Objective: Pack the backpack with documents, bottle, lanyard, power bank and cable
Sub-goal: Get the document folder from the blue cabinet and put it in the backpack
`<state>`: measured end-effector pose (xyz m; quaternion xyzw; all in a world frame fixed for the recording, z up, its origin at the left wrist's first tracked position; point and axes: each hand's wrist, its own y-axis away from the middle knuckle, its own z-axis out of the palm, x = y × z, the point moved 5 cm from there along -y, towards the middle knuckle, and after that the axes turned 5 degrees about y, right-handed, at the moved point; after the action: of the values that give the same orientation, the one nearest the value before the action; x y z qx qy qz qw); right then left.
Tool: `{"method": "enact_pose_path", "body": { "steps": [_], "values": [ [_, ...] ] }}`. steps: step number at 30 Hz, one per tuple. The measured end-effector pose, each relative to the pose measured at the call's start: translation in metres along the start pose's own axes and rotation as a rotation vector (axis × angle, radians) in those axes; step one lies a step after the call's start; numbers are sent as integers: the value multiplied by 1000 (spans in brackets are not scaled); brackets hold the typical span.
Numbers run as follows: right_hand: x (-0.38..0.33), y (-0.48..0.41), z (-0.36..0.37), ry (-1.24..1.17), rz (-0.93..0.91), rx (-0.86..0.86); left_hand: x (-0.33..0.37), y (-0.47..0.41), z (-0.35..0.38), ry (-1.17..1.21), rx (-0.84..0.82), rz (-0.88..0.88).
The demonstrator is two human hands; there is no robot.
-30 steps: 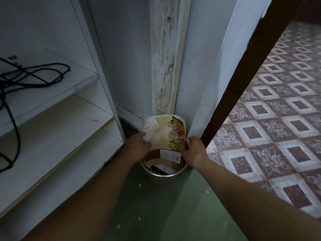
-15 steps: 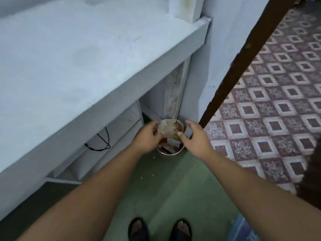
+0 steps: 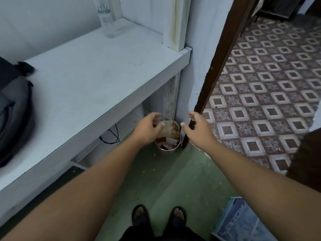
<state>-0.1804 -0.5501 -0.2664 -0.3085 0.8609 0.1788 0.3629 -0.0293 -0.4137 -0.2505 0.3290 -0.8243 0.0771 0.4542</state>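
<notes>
A curled brown printed paper sheet (image 3: 171,130) stands in the small round metal bin (image 3: 167,150) on the floor, bent to fit its wall. The left hand (image 3: 149,126) curls at the sheet's edge, but whether it is pinching cannot be told. The right hand (image 3: 196,129) is spread and holds nothing. The grey fabric backpack (image 3: 15,110) lies on the white desk (image 3: 97,75), and the clear plastic bottle (image 3: 106,23) stands upright at the back, both likely awaiting packing.

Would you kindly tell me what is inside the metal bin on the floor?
In the metal bin, a curled printed sheet rises above the rim, with a white card lower down. Paper hides the bottom.
</notes>
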Motion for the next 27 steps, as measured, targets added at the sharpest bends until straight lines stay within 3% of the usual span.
{"method": "enact_pose_path", "body": {
  "steps": [5, 6, 7, 12, 16, 21, 27],
  "values": [
    [13, 11, -32, -27, 34, 59, 44, -11, 21, -55, -60, 53],
    [46, 22, -85, -68, 151, 282, 103, -41, 67, -98, -239, 209],
    [55, 25, -99, -79, 198, 349, 114, -46, 77, -114, -288, 235],
    [59, 25, -104, -107, 215, 324, 111, -39, 84, -31, -263, 207],
    [51, 27, -135, -116, 254, 387, 148, -49, 97, 27, -281, 314],
    [85, 136, -231, -72, 495, 819, 282, -10, 207, 86, -688, 665],
    [79, 299, -202, -14, 885, 1202, 328, 119, 286, 147, -1157, 988]
  ]
}}
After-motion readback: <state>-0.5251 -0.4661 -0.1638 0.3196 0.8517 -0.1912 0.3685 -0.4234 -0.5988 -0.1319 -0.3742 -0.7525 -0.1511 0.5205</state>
